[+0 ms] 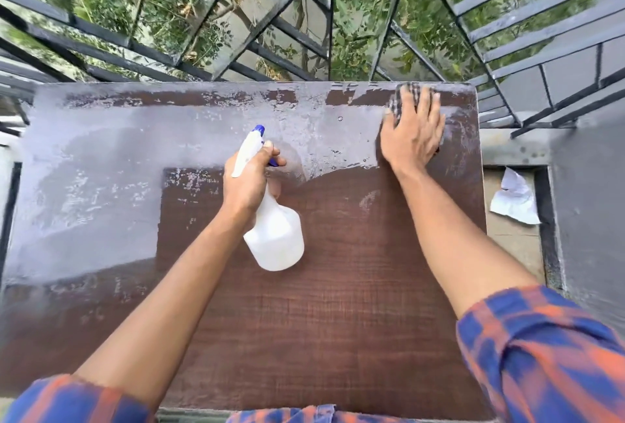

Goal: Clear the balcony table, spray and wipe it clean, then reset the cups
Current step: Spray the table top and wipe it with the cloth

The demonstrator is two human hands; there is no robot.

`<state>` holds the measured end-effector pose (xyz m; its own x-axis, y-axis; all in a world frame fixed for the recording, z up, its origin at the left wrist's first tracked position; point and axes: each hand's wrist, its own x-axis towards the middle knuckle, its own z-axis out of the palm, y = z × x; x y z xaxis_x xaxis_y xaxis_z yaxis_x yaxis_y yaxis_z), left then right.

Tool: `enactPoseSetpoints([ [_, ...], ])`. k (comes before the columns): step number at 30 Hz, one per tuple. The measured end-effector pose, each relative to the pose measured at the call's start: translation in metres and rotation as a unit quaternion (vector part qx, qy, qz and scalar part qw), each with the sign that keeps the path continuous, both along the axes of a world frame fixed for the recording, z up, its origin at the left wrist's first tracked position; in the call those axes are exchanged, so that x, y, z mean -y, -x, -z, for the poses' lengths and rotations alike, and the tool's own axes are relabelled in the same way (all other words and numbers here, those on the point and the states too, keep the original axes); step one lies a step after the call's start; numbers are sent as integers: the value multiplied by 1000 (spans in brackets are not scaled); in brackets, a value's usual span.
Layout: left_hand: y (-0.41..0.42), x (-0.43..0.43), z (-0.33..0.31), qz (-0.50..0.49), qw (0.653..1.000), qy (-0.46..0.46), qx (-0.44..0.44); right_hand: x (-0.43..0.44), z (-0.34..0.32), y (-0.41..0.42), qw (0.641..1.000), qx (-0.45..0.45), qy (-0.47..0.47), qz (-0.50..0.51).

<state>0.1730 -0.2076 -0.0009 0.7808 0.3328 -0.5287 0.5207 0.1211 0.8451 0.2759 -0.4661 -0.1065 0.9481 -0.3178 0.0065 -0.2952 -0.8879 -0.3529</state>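
A dark brown wooden table (338, 304) fills the view, its far half shiny and wet. My left hand (248, 182) grips a white spray bottle (277, 240) by the neck, held above the table's middle, its blue nozzle pointing away from me. My right hand (411, 132) lies flat, fingers spread, pressing a dark checked cloth (411, 93) onto the table's far right corner. Most of the cloth is hidden under the palm. No cups are in view.
A black metal railing (270, 27) runs right behind the table's far edge, with greenery beyond. To the right, a grey ledge wall (588, 219) and a crumpled white paper (515, 199) on the floor below.
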Motion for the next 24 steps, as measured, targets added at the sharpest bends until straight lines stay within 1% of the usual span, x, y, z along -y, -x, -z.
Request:
enactPoseSetpoints([
  [3,-2,-14,-4,-9,1000,-3,-1,-8,-4,-33,999,-9,14,39],
  [5,-2,-23,-6,-13,1000,-8,0,-30,-6,-43,999,-21,25,37],
  [7,-1,-31,-9,-19,1000,-16,1,-66,-8,-45,999,-33,13,-40],
  [9,-1,-38,-10,-24,1000,-15,0,-108,-11,-42,987,-46,2,-152],
  [11,-1,-42,-10,-31,999,-15,-3,-144,-14,-34,959,-54,10,-277],
  [13,-2,-45,-11,-30,999,-21,1,-159,-14,-24,916,-43,22,-399],
  [15,-1,-47,-11,-26,999,-28,4,-148,-12,-12,880,-7,34,-474],
  [16,-1,-48,-11,-26,999,-26,5,-135,-11,-5,873,6,43,-487],
  [17,0,-48,-11,-26,999,-21,6,-117,-9,2,877,13,51,-478],
  [18,1,-49,-10,-27,999,-15,6,-97,-8,8,893,17,56,-447],
  [19,2,-50,-10,-29,1000,-9,7,-75,-7,11,918,16,55,-392],
  [21,4,-52,-10,-28,1000,-3,7,-31,-8,11,971,-5,49,-235],
  [22,5,-53,-10,-27,1000,-3,6,-14,-9,8,988,-20,46,-146],
  [24,8,-57,-10,-30,1000,-4,5,-1,-12,-2,999,-40,30,2],
])
